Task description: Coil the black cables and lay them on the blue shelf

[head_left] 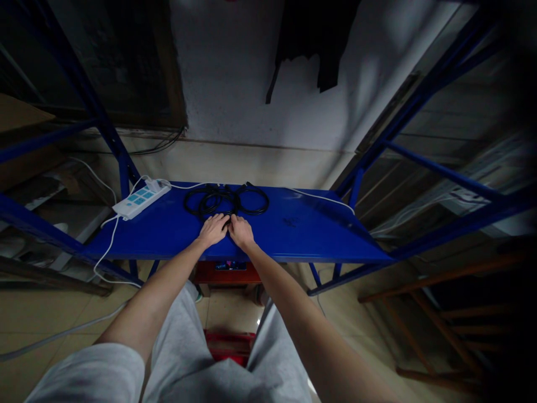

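As both arms reach forward over the blue table, my left hand and right hand meet near its front edge, side by side at the lower end of the black cables. The fingers of each hand are bent, with a dark stretch of cable showing between the two; I cannot tell from here whether either hand is closed on it. The cables lie in overlapping loops toward the rear of the table, one loop spreading to the right of the others. At the table's left end, a white power strip with blue socket faces sits at a slant, a plug at its far end. A white cord runs along the right rear of the table. Blue posts rise at both ends, and dark cloth hangs before the pale wall. Below, a lit screen rests on a red stool.
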{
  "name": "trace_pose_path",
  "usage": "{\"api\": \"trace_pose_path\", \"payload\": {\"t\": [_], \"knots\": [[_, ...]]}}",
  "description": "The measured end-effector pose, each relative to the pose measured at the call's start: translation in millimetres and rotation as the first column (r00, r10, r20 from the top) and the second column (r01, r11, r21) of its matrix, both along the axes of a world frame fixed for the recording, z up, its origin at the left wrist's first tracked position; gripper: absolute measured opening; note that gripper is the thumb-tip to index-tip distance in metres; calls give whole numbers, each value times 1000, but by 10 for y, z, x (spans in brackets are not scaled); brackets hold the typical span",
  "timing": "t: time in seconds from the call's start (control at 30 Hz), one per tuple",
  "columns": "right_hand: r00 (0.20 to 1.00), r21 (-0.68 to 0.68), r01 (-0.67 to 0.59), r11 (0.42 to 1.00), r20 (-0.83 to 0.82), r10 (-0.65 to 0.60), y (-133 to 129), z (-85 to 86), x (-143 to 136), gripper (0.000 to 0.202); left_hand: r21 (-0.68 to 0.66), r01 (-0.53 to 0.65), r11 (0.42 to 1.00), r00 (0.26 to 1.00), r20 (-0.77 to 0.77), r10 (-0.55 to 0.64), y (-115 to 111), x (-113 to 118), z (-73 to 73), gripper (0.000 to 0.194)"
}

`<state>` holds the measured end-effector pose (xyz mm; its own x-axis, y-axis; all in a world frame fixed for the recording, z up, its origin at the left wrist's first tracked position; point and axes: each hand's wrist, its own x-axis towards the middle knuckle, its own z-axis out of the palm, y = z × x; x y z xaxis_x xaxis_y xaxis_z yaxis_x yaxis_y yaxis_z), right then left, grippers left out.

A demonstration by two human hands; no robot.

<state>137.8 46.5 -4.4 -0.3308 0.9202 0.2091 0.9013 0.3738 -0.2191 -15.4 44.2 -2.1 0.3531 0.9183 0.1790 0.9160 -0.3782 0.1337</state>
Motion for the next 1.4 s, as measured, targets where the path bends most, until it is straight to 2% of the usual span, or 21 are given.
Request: {"api": "trace_pose_path", "payload": {"t": [0.73, 1.13, 1.4], "knots": [[999, 0, -40, 999, -33, 40, -56, 98, 3, 22, 18, -32, 999, 999, -5, 32, 20, 3, -15, 35], [997, -46, -44, 998, -59, 42, 30, 114, 1, 21, -27, -41, 999, 999, -1, 41, 124, 13, -15, 32], [1000, 25, -12, 1000, -19, 13, 22, 99, -12, 22, -32, -33, 999, 999, 19, 34, 100, 9, -18, 34]]}}
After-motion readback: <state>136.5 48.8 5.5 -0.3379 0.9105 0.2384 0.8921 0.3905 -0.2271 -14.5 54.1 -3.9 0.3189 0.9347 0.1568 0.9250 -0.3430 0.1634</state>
